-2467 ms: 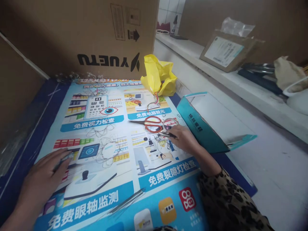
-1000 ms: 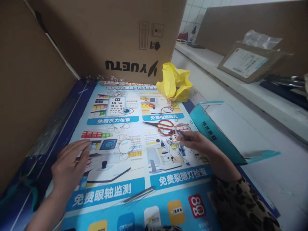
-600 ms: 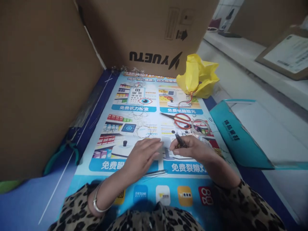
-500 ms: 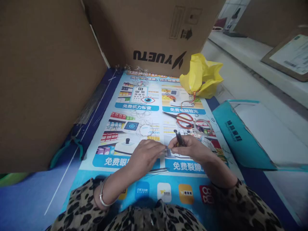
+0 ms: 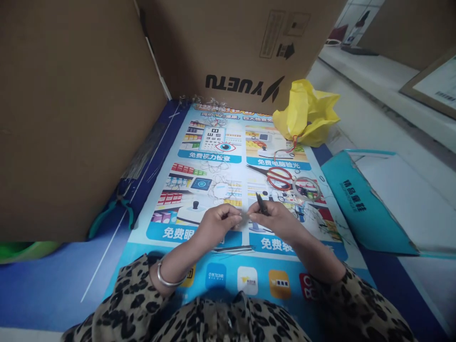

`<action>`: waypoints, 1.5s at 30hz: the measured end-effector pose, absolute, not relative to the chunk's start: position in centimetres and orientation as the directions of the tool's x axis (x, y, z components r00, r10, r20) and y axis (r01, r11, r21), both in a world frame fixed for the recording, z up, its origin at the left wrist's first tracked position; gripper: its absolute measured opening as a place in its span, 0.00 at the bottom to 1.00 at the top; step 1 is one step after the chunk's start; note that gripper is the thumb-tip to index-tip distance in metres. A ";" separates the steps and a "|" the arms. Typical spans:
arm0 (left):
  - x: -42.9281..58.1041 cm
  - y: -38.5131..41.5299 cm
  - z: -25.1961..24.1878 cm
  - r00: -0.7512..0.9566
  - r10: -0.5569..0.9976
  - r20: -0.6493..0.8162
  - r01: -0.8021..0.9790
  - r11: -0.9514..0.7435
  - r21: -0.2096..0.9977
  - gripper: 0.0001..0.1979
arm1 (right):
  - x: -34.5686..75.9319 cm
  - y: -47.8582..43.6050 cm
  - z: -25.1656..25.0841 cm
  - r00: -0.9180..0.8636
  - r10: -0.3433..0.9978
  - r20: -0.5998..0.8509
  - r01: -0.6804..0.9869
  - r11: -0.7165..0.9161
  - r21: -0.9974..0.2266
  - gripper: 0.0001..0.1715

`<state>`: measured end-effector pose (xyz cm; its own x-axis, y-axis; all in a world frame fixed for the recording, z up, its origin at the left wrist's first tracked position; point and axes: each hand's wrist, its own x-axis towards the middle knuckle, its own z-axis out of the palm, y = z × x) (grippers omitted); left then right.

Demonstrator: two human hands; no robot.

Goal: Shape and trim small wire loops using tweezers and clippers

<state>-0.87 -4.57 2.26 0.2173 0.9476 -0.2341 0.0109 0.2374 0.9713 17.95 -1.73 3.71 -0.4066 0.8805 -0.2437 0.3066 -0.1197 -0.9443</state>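
Observation:
Both hands meet over the printed poster (image 5: pixel 210 242), fingertips almost touching. My left hand (image 5: pixel 223 221) is closed in a pinch; what it holds is too small and blurred to name. My right hand (image 5: pixel 278 219) is closed around a small dark tool (image 5: pixel 261 204) whose narrow end sticks up past the fingers; its kind is not clear. A faint greyish bit lies between the two sets of fingertips. Just below the hands, several thin dark strips or wires (image 5: pixel 233 249) lie on the poster. Beyond my right hand are red-handled scissors (image 5: pixel 280 178) and a clear ring-shaped roll (image 5: pixel 306 189).
Tangles of thin wire (image 5: pixel 223 190) lie on the poster. Teal-handled pliers (image 5: pixel 113 213) and a bundle of thin wires (image 5: pixel 142 159) are at the left. Cardboard panels (image 5: pixel 81 118) rise left and behind. Crumpled yellow paper (image 5: pixel 306 114) and a teal box (image 5: pixel 366 204) stand right.
The left fingers have curled into a tighter pinch, and the dark tool has tipped lower in the right hand. The whole view has shifted slightly.

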 end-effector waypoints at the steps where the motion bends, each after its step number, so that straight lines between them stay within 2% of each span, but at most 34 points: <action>1: -0.8 -4.6 2.1 0.233 0.940 -0.251 -0.045 0.268 0.962 0.06 | 17.7 -1.9 3.4 -0.392 0.893 -0.221 0.281 -0.113 -0.953 0.12; 4: -0.5 -4.8 1.6 0.276 0.925 -0.262 -0.118 0.304 0.946 0.08 | 16.9 -2.3 2.6 -0.365 0.914 -0.176 0.190 -0.112 -0.975 0.12; 9: -0.4 -5.0 1.5 0.275 0.927 -0.254 -0.143 0.301 0.943 0.09 | 16.4 -2.2 2.0 -0.377 0.903 -0.207 0.040 -0.207 -0.978 0.14; 15: -1.4 -4.4 2.2 0.231 0.960 -0.159 0.115 0.135 0.984 0.06 | 17.8 -1.5 2.5 -0.427 0.852 -0.304 0.287 -0.191 -0.939 0.16; 19: -1.8 -4.3 2.4 0.222 0.970 -0.101 0.285 0.034 0.958 0.05 | 17.9 -1.6 2.5 -0.518 0.798 -0.309 0.328 -0.148 -0.933 0.14; 22: -1.8 -4.4 2.4 0.224 0.970 -0.092 0.328 0.013 0.944 0.05 | 17.7 -1.8 2.2 -0.531 0.787 -0.315 0.348 -0.136 -0.927 0.13; 27: -1.6 -4.4 1.6 0.220 0.961 -0.166 0.131 0.139 0.982 0.07 | 16.9 -2.2 1.6 -0.444 0.855 -0.268 0.279 -0.152 -0.948 0.13; 35: -0.9 -4.7 1.0 0.211 0.947 -0.243 -0.124 0.273 0.954 0.12 | 15.6 -2.9 1.5 -0.319 0.922 -0.221 0.208 -0.160 -0.965 0.14; 42: -0.3 -4.9 0.9 0.202 0.954 -0.223 -0.183 0.261 0.948 0.14 | 16.2 -3.0 0.3 -0.255 0.938 -0.233 0.300 -0.153 -0.942 0.15; 45: -0.4 -4.8 1.1 0.200 0.961 -0.191 -0.184 0.228 0.956 0.13 | 16.5 -2.8 0.2 -0.284 0.927 -0.246 0.324 -0.149 -0.934 0.14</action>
